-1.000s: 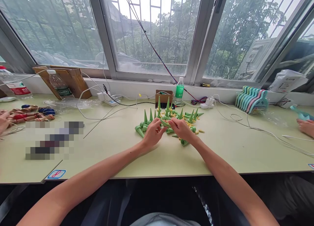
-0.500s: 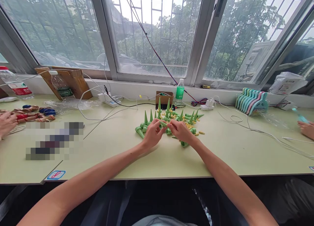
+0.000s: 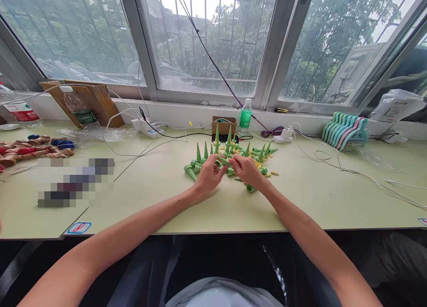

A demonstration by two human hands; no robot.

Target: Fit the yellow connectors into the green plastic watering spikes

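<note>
My left hand (image 3: pixel 208 175) is closed around a green plastic spike (image 3: pixel 222 160), a cone-shaped piece lying across its fingertips. My right hand (image 3: pixel 247 170) pinches at the right end of that spike; whatever is between those fingertips is too small and hidden to make out. Around both hands spreads a group of similar green spikes, some upright like this standing spike (image 3: pixel 217 139), others on their sides like this fallen spike (image 3: pixel 190 172). Small yellow plastic pieces (image 3: pixel 274 173) lie scattered among them. Close to my right wrist, a ribbed green cap end (image 3: pixel 251 188) faces me.
Behind the spikes stand a small cardboard box (image 3: pixel 223 123) and a green-labelled bottle (image 3: pixel 246 115). White cables (image 3: pixel 336 164) and pastel hangers (image 3: pixel 345 131) are on the right. Wooden beaded items (image 3: pixel 28 150) and a cardboard panel (image 3: pixel 100 104) occupy the left. The table edge (image 3: pixel 220 232) runs before me.
The view has tilted down slightly. Both hands stay together at the green spike with little movement. Other people's hands at the far left and far right have mostly gone out of view.
</note>
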